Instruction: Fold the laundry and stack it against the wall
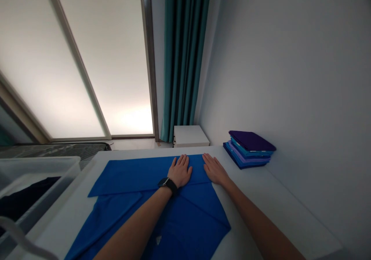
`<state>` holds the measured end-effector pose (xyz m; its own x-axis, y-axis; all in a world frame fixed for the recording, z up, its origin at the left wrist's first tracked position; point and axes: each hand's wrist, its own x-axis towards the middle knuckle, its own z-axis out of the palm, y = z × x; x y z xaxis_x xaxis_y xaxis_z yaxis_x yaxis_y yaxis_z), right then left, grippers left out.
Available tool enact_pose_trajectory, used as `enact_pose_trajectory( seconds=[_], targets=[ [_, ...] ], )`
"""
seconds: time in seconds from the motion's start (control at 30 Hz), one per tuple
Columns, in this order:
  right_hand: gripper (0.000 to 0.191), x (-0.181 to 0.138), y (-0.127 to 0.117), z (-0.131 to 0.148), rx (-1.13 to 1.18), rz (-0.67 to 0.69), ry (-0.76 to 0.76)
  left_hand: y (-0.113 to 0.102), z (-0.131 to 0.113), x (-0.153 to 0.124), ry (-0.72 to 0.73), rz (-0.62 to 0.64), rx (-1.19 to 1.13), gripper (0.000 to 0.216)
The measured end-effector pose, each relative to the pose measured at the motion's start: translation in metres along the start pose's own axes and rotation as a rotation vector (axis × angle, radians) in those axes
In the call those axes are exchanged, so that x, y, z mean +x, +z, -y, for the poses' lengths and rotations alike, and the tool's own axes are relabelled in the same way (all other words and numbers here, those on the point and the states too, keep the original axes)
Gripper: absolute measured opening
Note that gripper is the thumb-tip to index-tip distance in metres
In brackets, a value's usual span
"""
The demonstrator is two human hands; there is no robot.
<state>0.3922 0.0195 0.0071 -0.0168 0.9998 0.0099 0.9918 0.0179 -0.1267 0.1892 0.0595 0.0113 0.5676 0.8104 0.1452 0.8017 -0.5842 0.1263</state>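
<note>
Two hands (180, 171) flat on blue garment (179, 209), white table (246, 206), folded stack (249, 149) beyond

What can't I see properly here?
In the head view:
Blue shirt: near end cut off by the bottom edge; part hidden under the left forearm.
White mark on it: too small to read.
Plastic bin: left part cut off by the left edge.
Fabric stack: lower pieces' tops hidden by upper ones.

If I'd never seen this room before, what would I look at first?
Probably the big blue garment spread over the white table in front, with the left hand and right hand resting flat on its far part. Next might be the glowing pale panels at the back left, then the purple-and-blue stack of folded cloth on the table's right, by the wall.
</note>
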Motion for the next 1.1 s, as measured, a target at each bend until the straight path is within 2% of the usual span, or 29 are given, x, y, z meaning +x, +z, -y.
enact_pose_trajectory(
  seconds=[0.23, 0.4, 0.57, 0.73, 0.8, 0.9, 1.0, 1.1],
  targets=[
    [0.061, 0.0, 0.002, -0.001, -0.027, -0.002, -0.001, -0.015, 0.054, -0.031, -0.079, 0.013, 0.031, 0.06],
    [0.061, 0.001, 0.003, -0.001, -0.043, 0.014, 0.0, -0.026, 0.081, -0.049, -0.15, 0.039, 0.042, 0.061],
    [0.061, 0.0, 0.001, -0.001, -0.041, 0.04, 0.006, -0.032, 0.09, -0.057, -0.178, 0.063, 0.035, 0.063],
    [0.061, 0.001, -0.004, 0.001, -0.021, 0.066, 0.03, -0.028, 0.09, -0.056, -0.18, 0.06, 0.006, 0.064],
    [0.061, 0.003, -0.008, 0.013, -0.032, 0.029, 0.039, -0.026, 0.091, -0.055, -0.177, 0.044, 0.001, 0.064],
    [0.06, 0.009, -0.011, 0.051, -0.062, -0.078, -0.035, -0.024, 0.091, -0.056, -0.17, 0.031, -0.001, 0.065],
    [0.059, 0.017, -0.009, 0.101, -0.042, -0.084, -0.151, -0.024, 0.091, -0.057, -0.169, 0.005, 0.011, 0.063],
    [0.06, 0.025, -0.002, 0.137, -0.003, -0.047, -0.15, -0.023, 0.091, -0.058, -0.168, -0.016, 0.021, 0.061]
  ],
)
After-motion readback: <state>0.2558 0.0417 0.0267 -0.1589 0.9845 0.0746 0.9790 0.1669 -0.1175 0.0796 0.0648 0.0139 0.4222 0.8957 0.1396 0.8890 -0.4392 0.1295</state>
